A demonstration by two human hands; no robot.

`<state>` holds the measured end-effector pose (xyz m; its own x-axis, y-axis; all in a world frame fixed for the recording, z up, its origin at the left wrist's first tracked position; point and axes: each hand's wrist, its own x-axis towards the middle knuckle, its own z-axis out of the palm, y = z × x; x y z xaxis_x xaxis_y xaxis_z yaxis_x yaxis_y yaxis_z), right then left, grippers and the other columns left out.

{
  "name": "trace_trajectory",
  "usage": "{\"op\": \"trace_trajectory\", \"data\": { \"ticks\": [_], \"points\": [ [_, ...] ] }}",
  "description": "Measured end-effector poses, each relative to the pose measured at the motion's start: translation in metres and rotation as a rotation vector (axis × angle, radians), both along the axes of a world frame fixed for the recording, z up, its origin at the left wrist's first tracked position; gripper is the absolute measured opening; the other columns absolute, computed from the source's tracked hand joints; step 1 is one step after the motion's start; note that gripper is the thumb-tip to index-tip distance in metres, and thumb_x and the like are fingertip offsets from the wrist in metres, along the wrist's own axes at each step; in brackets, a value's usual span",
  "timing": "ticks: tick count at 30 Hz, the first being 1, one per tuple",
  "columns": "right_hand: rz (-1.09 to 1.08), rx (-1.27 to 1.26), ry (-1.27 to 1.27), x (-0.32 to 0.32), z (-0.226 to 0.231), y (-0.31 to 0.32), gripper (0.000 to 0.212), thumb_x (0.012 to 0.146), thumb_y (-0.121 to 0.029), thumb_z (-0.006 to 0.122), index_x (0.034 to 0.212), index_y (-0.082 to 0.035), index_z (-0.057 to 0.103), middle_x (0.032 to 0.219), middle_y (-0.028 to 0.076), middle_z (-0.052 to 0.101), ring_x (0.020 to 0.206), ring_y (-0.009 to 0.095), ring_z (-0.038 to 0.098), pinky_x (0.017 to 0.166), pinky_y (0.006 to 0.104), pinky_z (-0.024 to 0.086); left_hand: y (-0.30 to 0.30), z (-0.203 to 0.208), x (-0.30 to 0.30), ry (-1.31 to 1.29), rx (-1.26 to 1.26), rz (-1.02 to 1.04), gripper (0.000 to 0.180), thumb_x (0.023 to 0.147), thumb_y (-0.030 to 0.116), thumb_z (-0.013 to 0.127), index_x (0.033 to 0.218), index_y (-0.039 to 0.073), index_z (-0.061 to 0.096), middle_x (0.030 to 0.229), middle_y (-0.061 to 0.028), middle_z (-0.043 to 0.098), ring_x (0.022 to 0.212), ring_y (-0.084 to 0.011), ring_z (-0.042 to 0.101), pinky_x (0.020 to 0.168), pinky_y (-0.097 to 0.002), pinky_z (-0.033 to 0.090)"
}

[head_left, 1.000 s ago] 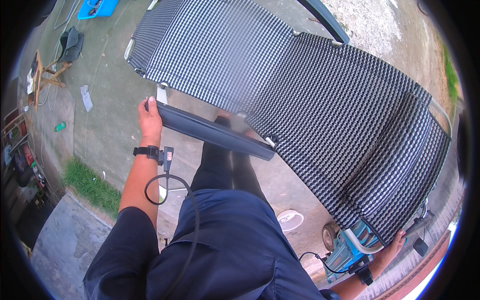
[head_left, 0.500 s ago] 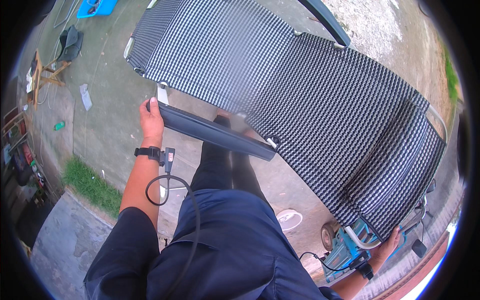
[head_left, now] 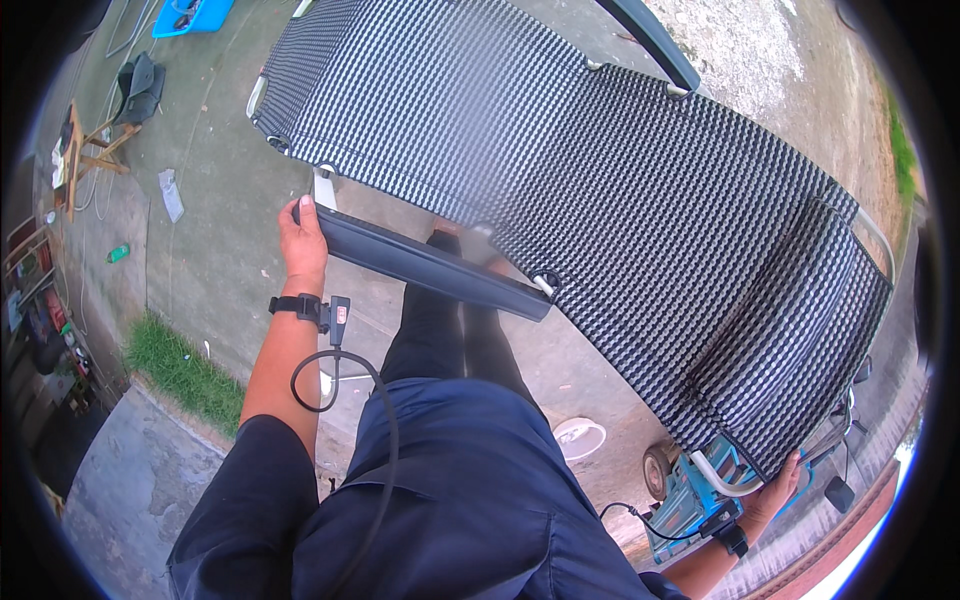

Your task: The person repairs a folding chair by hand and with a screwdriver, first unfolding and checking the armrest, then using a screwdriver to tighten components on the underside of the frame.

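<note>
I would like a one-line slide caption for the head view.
A black-and-white sling lounge chair, left grip on its black armrest, right grip at the end with the padded headrest.

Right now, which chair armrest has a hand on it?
The near armrest, on the person's side of the chair: the left hand holds its end. The far armrest shows no hand.

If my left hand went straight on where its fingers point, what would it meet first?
Past the black armrest it holds, your left hand would probably meet the lounger's checked fabric, though relative height is unclear.
</note>
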<state>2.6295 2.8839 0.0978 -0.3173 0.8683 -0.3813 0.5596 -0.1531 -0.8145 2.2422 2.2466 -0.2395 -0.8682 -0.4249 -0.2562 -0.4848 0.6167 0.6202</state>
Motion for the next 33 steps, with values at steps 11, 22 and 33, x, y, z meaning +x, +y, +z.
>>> {"op": "trace_trajectory", "data": {
  "ticks": [11,22,33],
  "points": [
    [-0.012,-0.009,0.006,0.000,-0.002,0.000,0.044,0.095,-0.032,0.060,0.122,0.001,0.053,0.116,0.010,0.062,0.101,0.019,0.060,0.089,0.0321,0.047,0.001,0.001,0.000,-0.009,0.019,0.014,0.049,0.098,0.041,0.051,0.120,-0.002,0.053,0.111,-0.0150,0.060,0.103,-0.0218,0.055,0.092,-0.0323,0.043],
    [-0.037,0.016,-0.010,0.008,-0.002,0.005,0.050,0.095,-0.033,0.058,0.128,0.003,0.048,0.121,0.012,0.059,0.105,0.020,0.059,0.092,0.0336,0.045,0.000,-0.001,0.000,0.014,-0.016,0.011,0.049,0.096,0.042,0.053,0.119,-0.002,0.053,0.109,-0.0187,0.062,0.101,-0.0261,0.058,0.090,-0.0351,0.045],
    [-0.059,0.010,-0.011,0.004,-0.003,0.003,0.048,0.094,-0.033,0.060,0.124,0.003,0.050,0.117,0.010,0.061,0.102,0.019,0.060,0.091,0.0326,0.045,0.001,-0.002,0.001,0.051,0.009,0.010,0.049,0.095,0.041,0.054,0.119,-0.002,0.053,0.109,-0.0214,0.062,0.101,-0.0295,0.060,0.090,-0.0368,0.046]
  ]
}}
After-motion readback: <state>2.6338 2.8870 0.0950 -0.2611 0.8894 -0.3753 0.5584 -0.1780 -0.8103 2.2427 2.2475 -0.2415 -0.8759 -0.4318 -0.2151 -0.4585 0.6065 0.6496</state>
